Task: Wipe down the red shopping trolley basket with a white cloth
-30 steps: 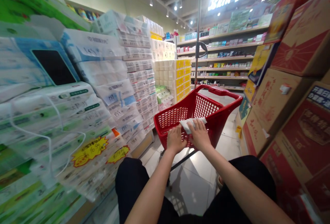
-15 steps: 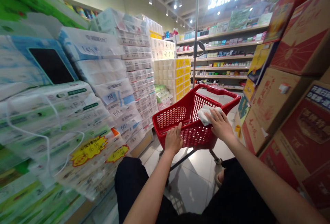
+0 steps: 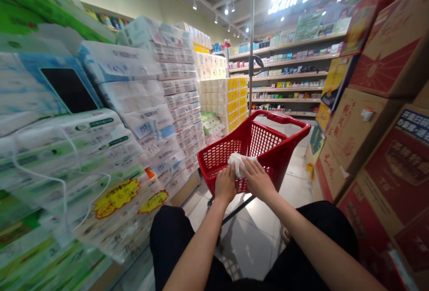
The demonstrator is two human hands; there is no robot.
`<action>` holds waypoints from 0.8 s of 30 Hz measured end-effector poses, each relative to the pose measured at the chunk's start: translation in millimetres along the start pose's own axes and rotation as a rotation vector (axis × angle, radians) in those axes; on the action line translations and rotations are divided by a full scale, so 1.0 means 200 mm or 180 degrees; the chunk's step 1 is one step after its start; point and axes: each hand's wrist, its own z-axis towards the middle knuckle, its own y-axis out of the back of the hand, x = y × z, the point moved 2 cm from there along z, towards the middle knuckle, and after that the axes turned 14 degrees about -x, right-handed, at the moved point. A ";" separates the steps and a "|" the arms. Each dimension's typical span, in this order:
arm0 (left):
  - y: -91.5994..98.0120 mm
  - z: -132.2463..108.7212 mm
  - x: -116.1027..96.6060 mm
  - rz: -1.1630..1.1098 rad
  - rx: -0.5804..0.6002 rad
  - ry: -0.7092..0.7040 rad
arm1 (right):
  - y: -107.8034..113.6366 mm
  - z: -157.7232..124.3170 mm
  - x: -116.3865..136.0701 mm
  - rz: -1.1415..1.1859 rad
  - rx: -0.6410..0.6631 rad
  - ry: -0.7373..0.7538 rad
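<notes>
A red plastic shopping cart with perforated basket walls stands in front of my knees. My left hand grips the near rim of its basket, fingers curled over the edge. Right beside it, my right hand presses a crumpled white cloth onto the same rim. The cloth bunches out past the right fingers, close to the left fingertips. Whether it is fabric or a paper wipe I cannot tell.
Stacked tissue packs with yellow price tags rise on the left, a dark-screened phone with a white cable among them. Cardboard cartons line the right. Behind the cart are a metal pole and stocked shelves.
My right hand has slid the white cloth leftward along the near rim, from the handle end to beside my left hand. My left hand stays on the rim.
</notes>
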 end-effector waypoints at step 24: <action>0.00 -0.02 -0.01 -0.0044 -0.0127 -0.0041 | 0.05 -0.01 -0.21 -0.0237 0.0070 -0.0183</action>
